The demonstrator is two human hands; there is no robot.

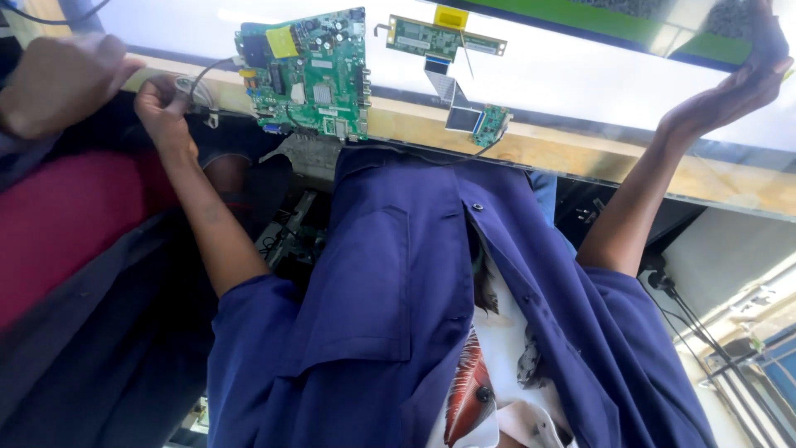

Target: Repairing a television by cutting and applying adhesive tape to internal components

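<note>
My left hand point(162, 104) is closed on a bundle of thin grey wires point(192, 87) at the edge of the wooden bench point(580, 162), just left of a green main circuit board point(308, 73). A black cable runs from the wires to that board. My right hand point(738, 83) is raised at the far right, fingers and thumb pinching the edge of a dark, green-rimmed panel point(597, 18) held above a white backlit screen point(580, 83). A narrow green driver board point(435, 39) joins a small green board point(491, 126) by a flat ribbon cable point(452, 95).
Another person's hand point(58, 79) hovers at the top left above a red and dark sleeve point(75, 224). My blue work shirt point(414, 299) fills the lower middle. Dark parts lie under the bench point(290, 236). Black cables point(688, 319) run along the lower right.
</note>
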